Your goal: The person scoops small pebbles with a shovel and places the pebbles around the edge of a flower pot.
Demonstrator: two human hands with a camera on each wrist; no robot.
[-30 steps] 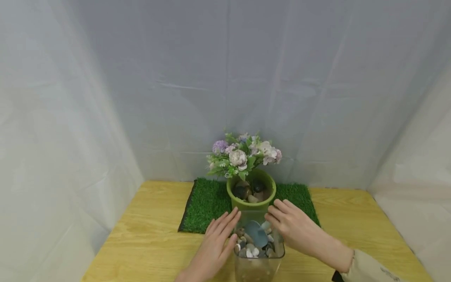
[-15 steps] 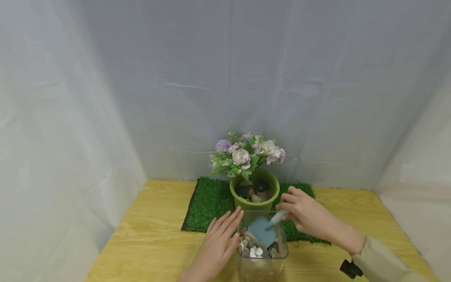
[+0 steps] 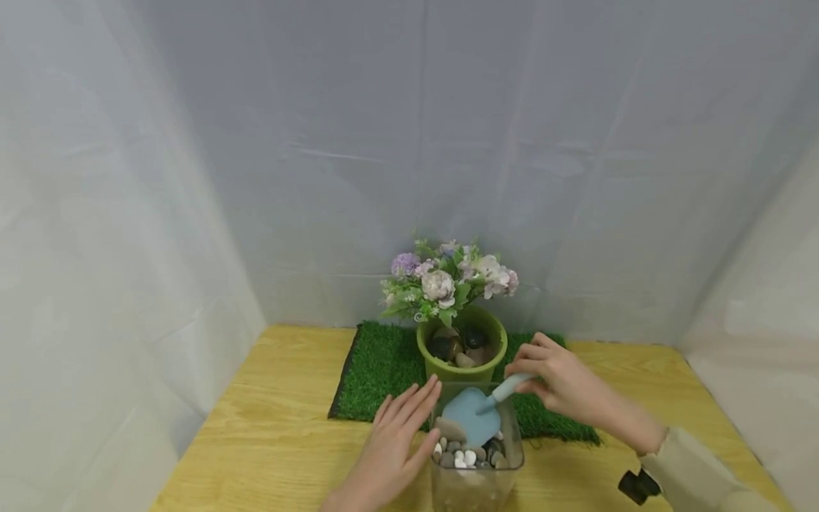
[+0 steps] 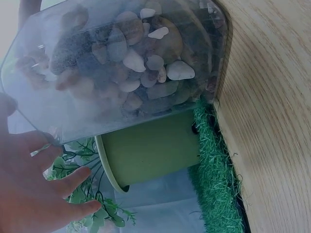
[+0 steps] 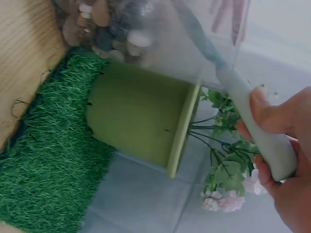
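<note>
A clear plastic container (image 3: 476, 470) holds pebbles (image 4: 138, 60) of several colours, white, grey, brown and dark. My right hand (image 3: 569, 384) grips the pale handle of a small blue garden trowel (image 3: 472, 419). The trowel's blade lies over the pebbles inside the container, with the handle slanting out over the rim at the far right. My left hand (image 3: 393, 444) rests against the container's left side, fingers straight and spread. The left wrist view shows its fingers at the container's rim. How deep the blade sits among the pebbles is hard to tell.
Directly behind the container stands a green flowerpot (image 5: 138, 111) with larger stones and artificial flowers (image 3: 438, 286). It sits on an artificial grass mat (image 3: 377, 377) on a wooden table (image 3: 275, 427). White sheeting (image 3: 320, 213) surrounds the table at the back and sides.
The right hand has moved up and right, and the trowel's handle now shows in its grip. The blade has risen slightly and shifted among the pebbles. My left hand stays at the container.
</note>
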